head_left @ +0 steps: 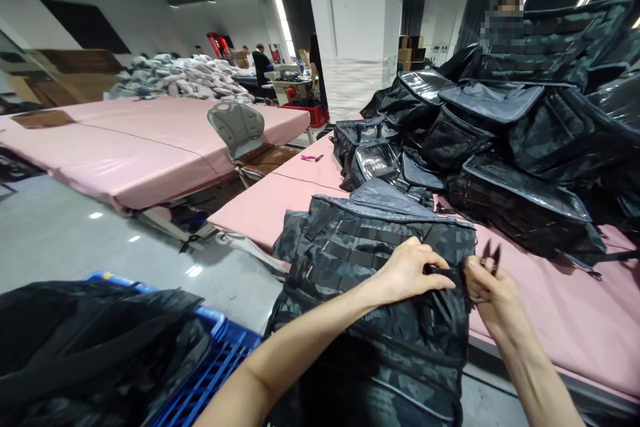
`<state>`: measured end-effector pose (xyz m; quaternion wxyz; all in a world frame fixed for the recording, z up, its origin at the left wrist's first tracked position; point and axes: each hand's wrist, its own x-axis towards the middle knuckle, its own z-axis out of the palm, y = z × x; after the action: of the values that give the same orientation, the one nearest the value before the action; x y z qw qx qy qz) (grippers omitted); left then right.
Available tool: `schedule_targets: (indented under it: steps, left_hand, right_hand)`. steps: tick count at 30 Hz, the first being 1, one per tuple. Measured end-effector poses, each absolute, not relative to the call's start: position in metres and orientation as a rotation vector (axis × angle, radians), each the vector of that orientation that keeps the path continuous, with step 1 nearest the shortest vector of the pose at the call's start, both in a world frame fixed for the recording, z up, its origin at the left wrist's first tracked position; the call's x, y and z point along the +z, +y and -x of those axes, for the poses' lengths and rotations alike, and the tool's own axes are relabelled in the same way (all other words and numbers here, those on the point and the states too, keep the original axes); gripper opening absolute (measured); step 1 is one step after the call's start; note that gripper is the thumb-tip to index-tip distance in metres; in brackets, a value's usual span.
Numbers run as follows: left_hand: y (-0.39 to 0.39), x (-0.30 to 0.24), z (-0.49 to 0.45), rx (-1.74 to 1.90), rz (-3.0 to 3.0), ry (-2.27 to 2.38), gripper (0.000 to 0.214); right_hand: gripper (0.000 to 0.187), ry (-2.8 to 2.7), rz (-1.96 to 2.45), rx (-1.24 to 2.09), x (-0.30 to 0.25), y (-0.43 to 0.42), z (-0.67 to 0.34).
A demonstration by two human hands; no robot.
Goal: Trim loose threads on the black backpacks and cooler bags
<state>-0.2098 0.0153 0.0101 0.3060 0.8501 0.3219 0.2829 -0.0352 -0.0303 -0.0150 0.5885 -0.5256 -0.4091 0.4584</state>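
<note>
A dark camouflage backpack [360,260] stands against the edge of the pink table [550,307] in front of me. My left hand [407,270] pinches a black strap at the bag's upper right side. My right hand [490,290] is closed on small thread snips [493,255], whose blades point up just right of the strap. The two hands almost touch at the strap.
A tall pile of the same camouflage backpacks [520,147] covers the table's far right; a person stands behind it. A blue crate [210,360] with dark bags sits at lower left. A grey chair [237,127] and another pink table [140,147] lie beyond an aisle.
</note>
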Motion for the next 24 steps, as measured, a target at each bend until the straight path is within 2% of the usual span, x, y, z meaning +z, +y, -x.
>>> schedule_targets:
  steps: [2,7,10,15,18,20,24]
  left_hand:
    - [0.014,0.007,0.207,0.786,-2.220,0.919,0.019]
    - [0.012,0.000,0.201,0.852,-2.107,0.966,0.014]
    - [0.012,0.001,0.200,0.855,-2.073,0.962,0.014]
    - [0.013,0.002,0.201,0.842,-2.010,0.959,0.014]
    - [0.014,0.001,0.200,0.824,-1.976,0.965,0.014]
    - [0.014,0.001,0.199,0.816,-1.958,0.983,0.014]
    - [0.015,0.002,0.202,0.807,-1.936,0.977,0.015]
  right_hand:
    - [0.038,-1.068,1.304,0.888,-0.015,-0.033,0.023]
    - [0.047,-1.647,1.625,0.115,-0.015,-0.048,-0.002]
    - [0.034,-1.809,1.534,-0.243,-0.015,-0.054,-0.002]
    - [0.021,-1.925,1.350,-0.495,-0.013,-0.052,0.007]
    - [0.018,-1.938,1.315,-0.510,-0.013,-0.050,0.010]
    - [0.018,-1.904,1.322,-0.374,-0.015,-0.049,0.010]
    - [0.025,-1.533,1.361,0.363,-0.025,-0.045,0.012]
